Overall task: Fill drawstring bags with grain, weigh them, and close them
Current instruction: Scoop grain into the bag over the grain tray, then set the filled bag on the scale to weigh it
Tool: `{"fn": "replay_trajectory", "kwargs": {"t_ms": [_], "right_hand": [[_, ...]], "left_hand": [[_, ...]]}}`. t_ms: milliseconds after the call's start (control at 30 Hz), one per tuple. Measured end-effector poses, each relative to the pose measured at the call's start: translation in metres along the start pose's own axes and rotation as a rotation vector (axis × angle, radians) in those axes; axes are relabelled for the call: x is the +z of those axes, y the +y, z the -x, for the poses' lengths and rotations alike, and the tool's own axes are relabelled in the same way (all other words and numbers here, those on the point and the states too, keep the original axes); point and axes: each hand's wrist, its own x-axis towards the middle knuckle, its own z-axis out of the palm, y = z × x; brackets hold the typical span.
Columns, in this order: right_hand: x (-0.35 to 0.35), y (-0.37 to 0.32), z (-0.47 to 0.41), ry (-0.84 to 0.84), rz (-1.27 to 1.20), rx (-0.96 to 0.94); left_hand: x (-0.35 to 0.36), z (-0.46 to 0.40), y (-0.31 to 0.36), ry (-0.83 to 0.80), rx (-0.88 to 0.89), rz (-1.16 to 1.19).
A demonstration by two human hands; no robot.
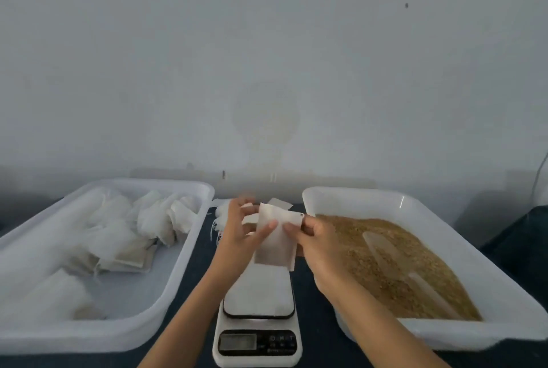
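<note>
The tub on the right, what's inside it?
The right tub holds brown grain with a pale scoop lying on it. The tub's bottom is covered by the grain.

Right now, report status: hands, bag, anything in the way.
Left hand and right hand both pinch one empty bag, held above the scale. Scoop lies in the grain, right tray. Nothing in the way.
</note>
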Motion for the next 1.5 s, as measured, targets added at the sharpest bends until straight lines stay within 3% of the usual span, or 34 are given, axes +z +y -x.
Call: {"fn": "replay_trajectory", "kwargs": {"t_ms": [133,300,433,567,967,1500], "right_hand": [[0.024,0.031,-0.005,0.046,0.197,-0.022],[0.035,0.059,-0.009,0.085,0.339,-0.066],[0.037,0.071,-0.007,0.127,0.404,-0.093],[0.036,0.077,-0.005,0.078,0.308,-0.078],[0.014,0.099,-0.015,0.122,0.140,-0.115],[0.016,0.106,-0.027,0.111,0.116,-0.126]], "left_hand": [[-0.025,0.010,-0.033,0.053,-0.121,-0.266],[-0.026,0.015,-0.054,0.109,-0.176,-0.370],[-0.023,0.015,-0.065,0.137,-0.161,-0.464],[-0.025,0.013,-0.071,0.133,-0.078,-0.602],[-0.050,0.009,-0.083,0.240,-0.145,-0.456],[-0.060,0.006,-0.090,0.212,-0.141,-0.529]]}}
